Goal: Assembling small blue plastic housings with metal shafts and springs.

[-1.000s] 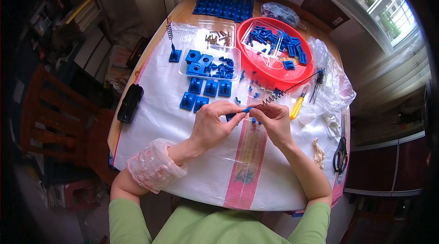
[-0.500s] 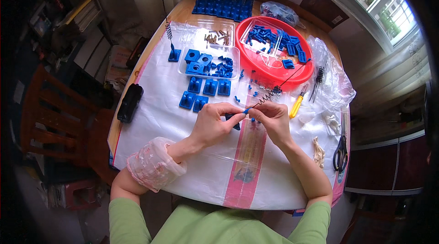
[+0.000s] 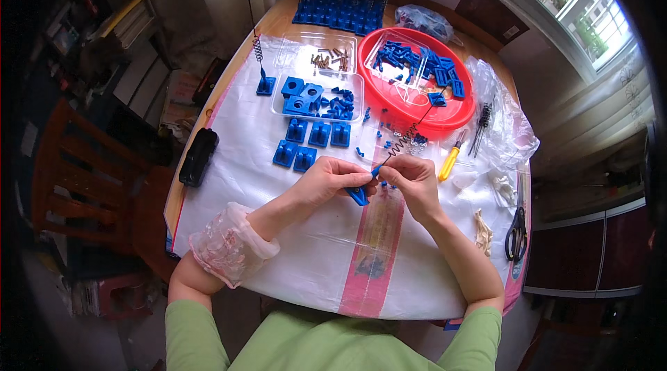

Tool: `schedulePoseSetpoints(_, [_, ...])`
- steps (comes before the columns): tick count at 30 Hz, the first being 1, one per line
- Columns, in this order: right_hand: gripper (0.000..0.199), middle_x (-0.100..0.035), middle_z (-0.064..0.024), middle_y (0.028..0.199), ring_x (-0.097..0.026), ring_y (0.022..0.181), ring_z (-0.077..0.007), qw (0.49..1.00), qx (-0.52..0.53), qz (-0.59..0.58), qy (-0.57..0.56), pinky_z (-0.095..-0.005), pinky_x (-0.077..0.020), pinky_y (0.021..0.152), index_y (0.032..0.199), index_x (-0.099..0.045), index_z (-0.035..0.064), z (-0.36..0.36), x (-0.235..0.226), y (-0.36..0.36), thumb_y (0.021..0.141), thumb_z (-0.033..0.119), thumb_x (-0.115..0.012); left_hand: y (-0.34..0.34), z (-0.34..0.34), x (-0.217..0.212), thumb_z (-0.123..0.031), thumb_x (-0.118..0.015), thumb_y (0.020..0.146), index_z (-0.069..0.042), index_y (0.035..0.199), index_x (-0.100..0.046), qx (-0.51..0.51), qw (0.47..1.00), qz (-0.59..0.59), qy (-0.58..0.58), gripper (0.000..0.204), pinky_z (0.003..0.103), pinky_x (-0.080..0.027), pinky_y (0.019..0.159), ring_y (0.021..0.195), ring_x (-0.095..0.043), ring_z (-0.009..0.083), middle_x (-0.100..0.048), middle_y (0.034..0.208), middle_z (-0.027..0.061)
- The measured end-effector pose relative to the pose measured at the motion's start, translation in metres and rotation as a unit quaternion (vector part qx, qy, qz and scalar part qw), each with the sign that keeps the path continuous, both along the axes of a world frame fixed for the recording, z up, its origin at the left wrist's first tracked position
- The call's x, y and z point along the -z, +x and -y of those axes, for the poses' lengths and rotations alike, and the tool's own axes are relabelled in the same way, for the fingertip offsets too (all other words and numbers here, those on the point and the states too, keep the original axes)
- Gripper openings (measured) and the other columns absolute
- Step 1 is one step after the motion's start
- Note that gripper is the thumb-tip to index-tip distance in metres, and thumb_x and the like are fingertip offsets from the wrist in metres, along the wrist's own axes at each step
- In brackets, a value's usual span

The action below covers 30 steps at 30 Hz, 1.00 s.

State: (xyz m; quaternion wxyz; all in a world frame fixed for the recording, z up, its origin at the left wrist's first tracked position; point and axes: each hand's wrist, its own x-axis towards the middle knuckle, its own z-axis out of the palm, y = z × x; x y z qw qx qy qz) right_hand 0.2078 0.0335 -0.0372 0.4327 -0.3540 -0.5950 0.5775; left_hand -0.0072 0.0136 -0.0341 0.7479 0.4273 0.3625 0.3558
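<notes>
Over the middle of the table my left hand (image 3: 332,178) is closed on a blue plastic base (image 3: 358,196), its flat end showing below my fingers. My right hand (image 3: 411,180) pinches the lower end of a dark spring wire (image 3: 401,146) where it meets the blue piece's narrow tip. The coil rises away from me to the right, and its straight end crosses the red basin's near rim. Whether the wire sits inside the tip is hidden by my fingers. Left of my hands stand several blue square bases (image 3: 319,133). Small blue plugs and metal nuts (image 3: 406,138) lie just beyond my hands.
A clear tray (image 3: 281,105) of blue parts and a box of brass pins (image 3: 330,60) stand beyond. The red basin (image 3: 464,110) holds blue pieces. Finished spring stands (image 3: 337,13) crowd the back. A yellow screwdriver (image 3: 449,161), scissors (image 3: 516,234) and a black case (image 3: 199,155) lie around.
The blue base has turned in my left hand, so more of its flat end shows. The spring wire has swung to a steeper angle. Both hands stay in nearly the same place.
</notes>
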Motion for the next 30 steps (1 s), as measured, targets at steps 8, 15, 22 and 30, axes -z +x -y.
schedulePoseSetpoints(8, [0.010,-0.072,-0.0062,0.081,-0.067,0.075,-0.0096,1.000,0.005,0.010,-0.026,-0.0233,-0.0523,0.069,0.090,-0.073,-0.0035,0.0011,0.0014,-0.0011,0.089,0.007,-0.073,-0.0021,-0.0004,0.0017,-0.021,-0.067,0.095,0.000,0.105,-0.074,0.002,1.000,-0.002,0.002,0.025,0.025,-0.052,0.083,0.085,-0.067,0.0096,-0.073,0.092,0.0055])
schedulePoseSetpoints(15, [0.009,-0.072,-0.0064,0.082,-0.066,0.076,-0.0109,0.999,0.004,0.019,-0.034,-0.0240,-0.0510,0.069,0.089,-0.073,-0.0026,0.0025,-0.0004,-0.0007,0.089,0.006,-0.072,-0.0010,0.0009,-0.0002,-0.019,-0.068,0.095,0.001,0.104,-0.074,-0.004,1.000,-0.007,0.011,0.022,0.024,-0.053,0.080,0.083,-0.067,0.0097,-0.073,0.091,0.0058])
schedulePoseSetpoints(22, [0.008,-0.072,-0.0069,0.083,-0.067,0.076,-0.0106,1.000,0.002,0.010,-0.015,-0.0237,-0.0519,0.070,0.090,-0.073,-0.0033,0.0030,0.0001,0.0010,0.088,0.005,-0.072,-0.0001,0.0008,0.0012,-0.019,-0.068,0.094,0.000,0.105,-0.074,-0.002,1.000,-0.004,0.017,0.022,0.024,-0.052,0.079,0.083,-0.066,0.0095,-0.073,0.090,0.0055])
schedulePoseSetpoints(30, [0.008,-0.073,-0.0082,0.083,-0.068,0.077,-0.0110,1.000,0.001,0.004,-0.002,-0.0232,-0.0525,0.070,0.090,-0.073,-0.0037,0.0032,-0.0009,0.0012,0.088,0.004,-0.073,-0.0007,0.0000,0.0000,-0.019,-0.069,0.094,0.000,0.105,-0.074,0.006,1.000,-0.006,0.021,0.022,0.024,-0.052,0.078,0.083,-0.066,0.0093,-0.073,0.090,0.0056])
